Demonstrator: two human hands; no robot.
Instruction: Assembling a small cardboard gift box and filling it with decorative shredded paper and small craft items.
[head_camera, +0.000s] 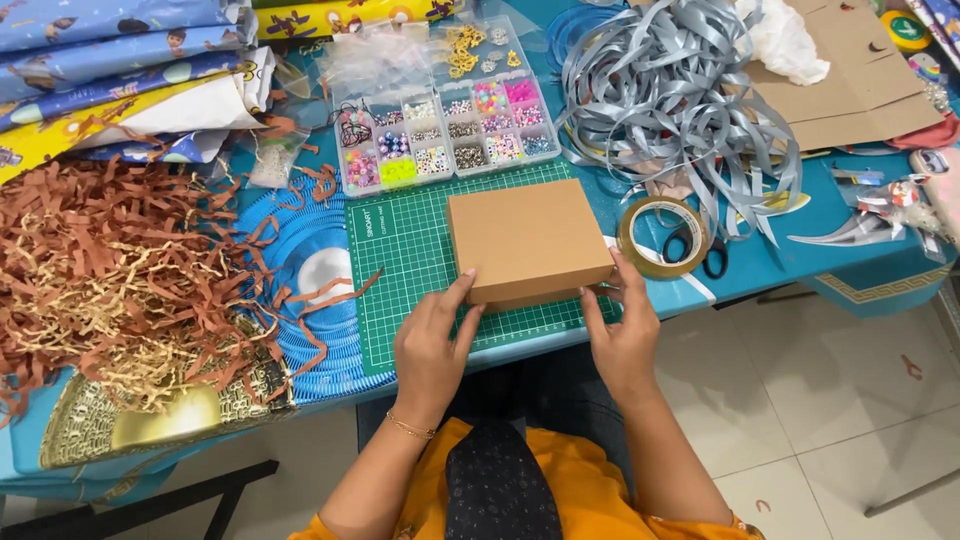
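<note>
A flat brown cardboard box (527, 238) lies on a green cutting mat (410, 260) at the table's near edge. My left hand (432, 347) grips the box's near left corner, thumb up against its side. At the near right corner, my right hand (622, 335) holds the box, fingers under the edge. Both hands hold the same box.
A clear bead organiser (445, 135) sits behind the mat. A pile of silver ribbon (670, 95) and a tape roll (664, 237) with black scissors (712, 255) lie to the right. Brown shredded paper (110, 270) covers the left, with rolled wrapping paper (110, 50) behind it.
</note>
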